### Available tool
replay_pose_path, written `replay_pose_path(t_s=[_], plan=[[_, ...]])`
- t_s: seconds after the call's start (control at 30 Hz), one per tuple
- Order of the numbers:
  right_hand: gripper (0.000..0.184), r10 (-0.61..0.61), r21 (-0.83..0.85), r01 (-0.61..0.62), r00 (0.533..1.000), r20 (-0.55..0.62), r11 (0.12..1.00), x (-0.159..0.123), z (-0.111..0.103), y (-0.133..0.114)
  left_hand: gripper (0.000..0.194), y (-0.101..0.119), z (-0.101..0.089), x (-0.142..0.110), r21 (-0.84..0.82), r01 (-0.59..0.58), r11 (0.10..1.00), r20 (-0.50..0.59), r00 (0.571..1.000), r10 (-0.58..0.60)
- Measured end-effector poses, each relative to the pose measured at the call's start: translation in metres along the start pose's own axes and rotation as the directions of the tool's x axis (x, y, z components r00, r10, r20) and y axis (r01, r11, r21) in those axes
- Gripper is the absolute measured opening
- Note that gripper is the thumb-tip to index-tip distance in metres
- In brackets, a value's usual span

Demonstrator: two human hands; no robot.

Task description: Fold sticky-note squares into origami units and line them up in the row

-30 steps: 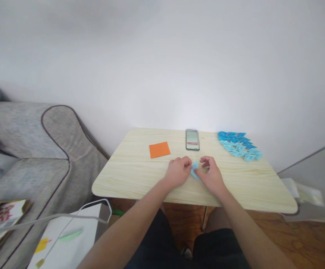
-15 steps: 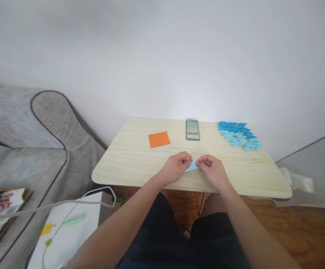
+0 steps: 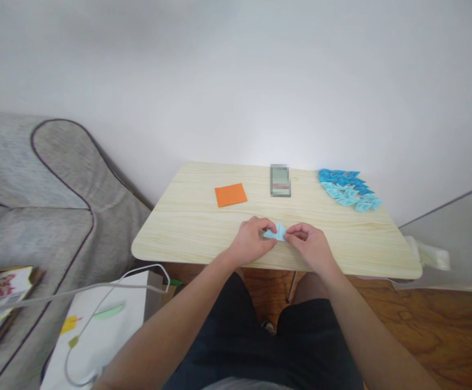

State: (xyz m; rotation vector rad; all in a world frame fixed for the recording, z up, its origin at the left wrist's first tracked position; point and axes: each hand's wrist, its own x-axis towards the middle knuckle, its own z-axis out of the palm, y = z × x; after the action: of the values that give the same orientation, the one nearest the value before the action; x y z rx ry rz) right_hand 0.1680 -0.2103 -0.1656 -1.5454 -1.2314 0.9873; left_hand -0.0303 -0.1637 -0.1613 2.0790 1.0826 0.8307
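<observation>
Head view, left hand [image 3: 252,239] touching, right hand [image 3: 311,246] pinching light-blue folded paper [image 3: 278,233]

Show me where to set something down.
Bare tabletop: front left, between orange paper, left hand and near edge; front right, between blue folded pieces, right hand and near edge; between phone and those pieces. Crowded: front middle, around the light-blue paper.

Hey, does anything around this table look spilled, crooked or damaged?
Nothing looks spilled or clearly damaged. The orange paper lies slightly askew to the edges of the table, and a loose pale cord loops over the white box at left. The phone looks blocky, likely image pixelation. The light-blue paper being handled looks folded.
</observation>
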Motion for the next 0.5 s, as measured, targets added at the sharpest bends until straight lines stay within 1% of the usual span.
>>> replay_pose_path(t_s=[0.17, 0.33, 0.43, 0.5], plan=[[0.017, -0.004, -0.049, 0.005, 0.999, 0.038, 0.999, 0.000, 0.000, -0.001, 0.015, 0.001, -0.006, -0.002, -0.003, 0.010, 1.000, 0.035, 0.999, -0.010], [0.017, -0.009, -0.085, 0.014, 0.999, 0.053, 0.996, 0.000, -0.001, -0.004, 0.013, 0.003, -0.010, -0.003, 0.025, 0.032, 0.999, 0.046, 0.998, -0.033], [0.017, -0.008, -0.089, 0.013, 0.998, 0.055, 0.996, 0.000, -0.002, -0.005, 0.013, 0.004, -0.011, -0.004, 0.064, 0.006, 0.998, 0.038, 0.999, -0.008], [0.017, -0.004, -0.081, 0.009, 0.998, 0.055, 0.997, -0.001, -0.002, -0.006, 0.019, 0.005, -0.011, -0.005, 0.070, -0.019, 0.997, 0.030, 0.999, 0.017]])
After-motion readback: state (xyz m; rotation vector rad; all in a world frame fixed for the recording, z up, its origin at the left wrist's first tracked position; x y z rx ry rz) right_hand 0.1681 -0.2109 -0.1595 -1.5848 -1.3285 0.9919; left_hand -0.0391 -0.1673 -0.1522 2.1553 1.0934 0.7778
